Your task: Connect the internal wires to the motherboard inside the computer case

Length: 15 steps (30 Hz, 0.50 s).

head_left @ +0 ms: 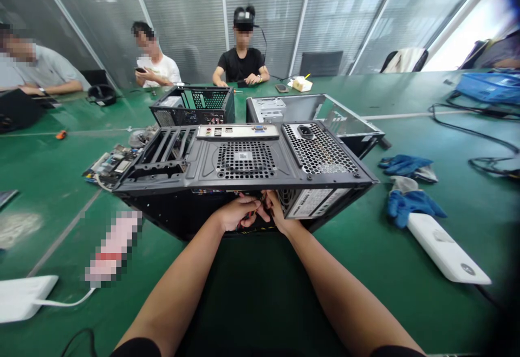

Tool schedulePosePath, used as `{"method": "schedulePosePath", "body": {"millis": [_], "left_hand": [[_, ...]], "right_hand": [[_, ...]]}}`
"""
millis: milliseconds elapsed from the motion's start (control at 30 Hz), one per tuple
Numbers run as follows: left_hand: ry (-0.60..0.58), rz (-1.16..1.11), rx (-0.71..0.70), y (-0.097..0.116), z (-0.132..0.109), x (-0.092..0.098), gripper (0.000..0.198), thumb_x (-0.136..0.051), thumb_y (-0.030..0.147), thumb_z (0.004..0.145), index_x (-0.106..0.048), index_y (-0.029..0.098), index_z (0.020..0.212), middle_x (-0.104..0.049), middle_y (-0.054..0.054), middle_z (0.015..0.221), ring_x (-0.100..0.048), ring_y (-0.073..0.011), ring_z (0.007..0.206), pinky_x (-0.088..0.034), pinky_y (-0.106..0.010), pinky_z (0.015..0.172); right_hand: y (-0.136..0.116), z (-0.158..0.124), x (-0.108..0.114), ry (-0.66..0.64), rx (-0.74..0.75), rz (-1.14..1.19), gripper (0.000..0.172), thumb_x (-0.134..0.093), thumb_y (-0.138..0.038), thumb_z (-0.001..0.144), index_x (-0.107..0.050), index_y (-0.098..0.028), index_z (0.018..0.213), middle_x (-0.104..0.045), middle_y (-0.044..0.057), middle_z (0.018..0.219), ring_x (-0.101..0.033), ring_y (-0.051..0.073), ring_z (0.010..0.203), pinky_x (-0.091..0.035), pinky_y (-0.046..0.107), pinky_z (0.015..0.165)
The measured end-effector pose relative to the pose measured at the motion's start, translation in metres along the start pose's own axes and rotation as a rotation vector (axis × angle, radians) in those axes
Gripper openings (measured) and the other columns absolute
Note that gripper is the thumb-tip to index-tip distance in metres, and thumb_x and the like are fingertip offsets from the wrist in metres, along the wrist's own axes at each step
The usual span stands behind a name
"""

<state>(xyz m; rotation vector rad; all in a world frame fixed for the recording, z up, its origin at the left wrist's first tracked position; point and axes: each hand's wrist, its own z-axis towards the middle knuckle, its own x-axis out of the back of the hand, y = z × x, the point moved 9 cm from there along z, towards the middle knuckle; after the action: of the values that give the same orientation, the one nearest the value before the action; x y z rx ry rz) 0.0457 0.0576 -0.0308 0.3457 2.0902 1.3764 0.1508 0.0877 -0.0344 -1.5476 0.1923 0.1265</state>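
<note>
A black computer case (pixel 244 162) lies on the green table (pixel 252 286) with its rear panel turned up and its open side facing me. Both my hands reach into that opening at the lower middle. My left hand (pixel 235 213) has its fingers curled and pinched around thin cables or a small part that I cannot make out. My right hand (pixel 276 211) is beside it, touching it, with most of its fingers hidden inside the case next to the power supply (pixel 312 202).
A second black case (pixel 195 105) and an open grey case (pixel 320 113) stand behind. A circuit board (pixel 109 164) lies at left. Blue gloves (pixel 410 194) and a white device (pixel 447 248) lie at right, another white device (pixel 22 297) at lower left. Three people sit at the far side.
</note>
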Motion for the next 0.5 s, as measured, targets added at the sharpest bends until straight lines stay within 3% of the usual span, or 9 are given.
{"method": "schedulePosePath", "body": {"millis": [67, 233, 367, 500], "left_hand": [[0.008, -0.019, 0.023, 0.000, -0.001, 0.000, 0.032, -0.066, 0.041, 0.084, -0.055, 0.012, 0.091, -0.065, -0.004, 0.067, -0.030, -0.0015, 0.034, -0.018, -0.016, 0.035], [-0.036, -0.165, 0.136, -0.008, 0.000, 0.001, 0.036, -0.055, 0.043, 0.091, -0.062, 0.008, 0.094, -0.040, 0.006, 0.053, -0.019, -0.0015, 0.038, -0.012, -0.015, 0.037], [-0.048, -0.285, 0.211, -0.014, 0.001, 0.005, 0.037, -0.048, 0.035, 0.094, -0.067, 0.003, 0.092, -0.038, 0.004, 0.057, -0.021, -0.0022, 0.041, -0.016, -0.014, 0.038], [-0.027, -0.342, 0.226, -0.015, -0.003, 0.006, 0.026, -0.056, 0.024, 0.089, -0.069, 0.002, 0.093, -0.041, 0.001, 0.062, -0.030, -0.0030, 0.047, -0.023, -0.013, 0.042]], "right_hand": [[0.001, 0.001, -0.001, -0.008, 0.012, 0.022, 0.051, -0.061, -0.072, 0.075, -0.062, -0.021, 0.078, -0.039, -0.005, 0.055, -0.039, 0.011, 0.054, -0.034, 0.029, 0.055], [0.004, 0.005, 0.000, 0.024, 0.026, 0.091, 0.053, -0.067, -0.073, 0.067, -0.060, -0.021, 0.074, -0.038, -0.006, 0.052, -0.035, 0.011, 0.052, -0.032, 0.029, 0.053], [0.005, 0.007, 0.000, 0.036, 0.024, 0.098, 0.051, -0.068, -0.072, 0.067, -0.058, -0.022, 0.072, -0.038, -0.006, 0.052, -0.035, 0.010, 0.051, -0.032, 0.029, 0.054], [0.006, 0.006, 0.000, 0.026, 0.020, 0.088, 0.051, -0.067, -0.072, 0.068, -0.057, -0.023, 0.073, -0.039, -0.006, 0.053, -0.036, 0.011, 0.052, -0.033, 0.029, 0.055]]}}
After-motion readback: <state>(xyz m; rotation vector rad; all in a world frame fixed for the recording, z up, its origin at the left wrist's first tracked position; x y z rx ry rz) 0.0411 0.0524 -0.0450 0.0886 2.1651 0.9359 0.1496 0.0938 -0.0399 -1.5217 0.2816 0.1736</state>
